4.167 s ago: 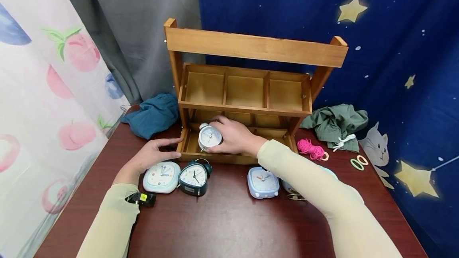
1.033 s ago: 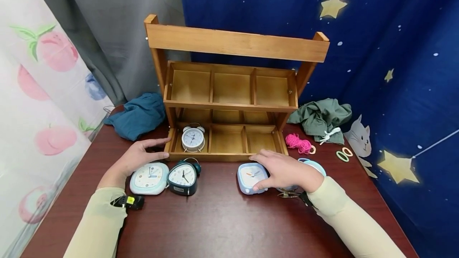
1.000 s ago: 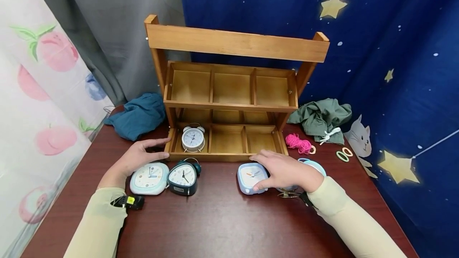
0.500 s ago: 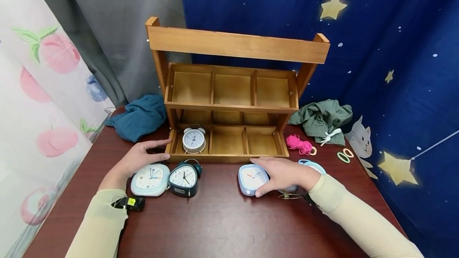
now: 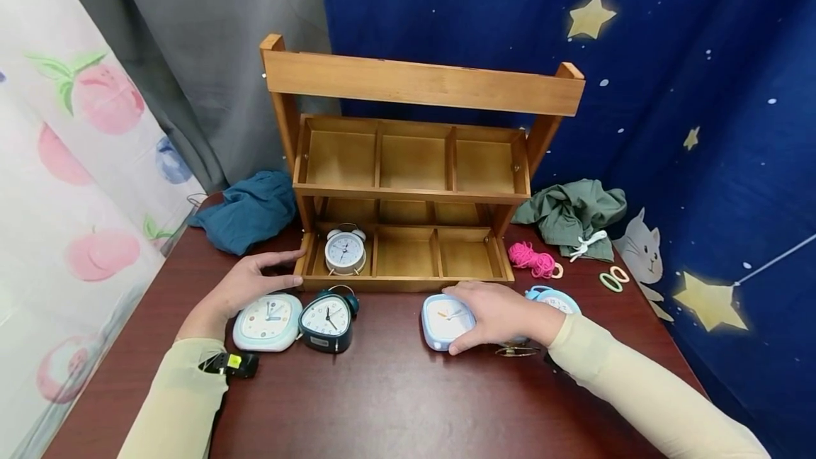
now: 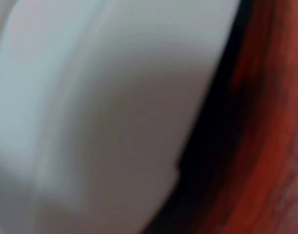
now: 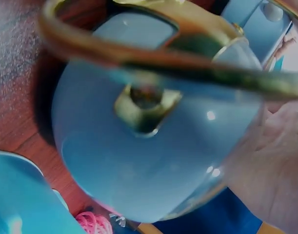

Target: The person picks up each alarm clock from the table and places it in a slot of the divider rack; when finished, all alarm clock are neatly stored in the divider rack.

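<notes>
My right hand [image 5: 500,314] holds a light blue square alarm clock [image 5: 448,322], thumb at its lower right corner and fingers at its upper edge. My left hand [image 5: 245,289] touches the front left corner of a wooden shelf [image 5: 408,285] with extended fingers. Under that hand lies a pale mint clock [image 5: 268,322], beside a dark green triangular alarm clock [image 5: 326,317]. A white twin-bell alarm clock [image 5: 345,252] stands in the shelf's lower left compartment. Beneath my right wrist, a rounded blue-grey object with gold trim [image 7: 153,161] fills the right wrist view.
Right of my wrist sits a light blue clock [image 5: 554,298], partly hidden by the sleeve. Pink yarn [image 5: 532,261], two rings [image 5: 615,278] and green cloth [image 5: 574,214] lie right of the shelf; a blue cloth [image 5: 248,211] lies left.
The white alarm clock, earlier in my right hand, now stands in the lower left compartment. My right hand has moved to the light blue square clock, which has shifted slightly left.
</notes>
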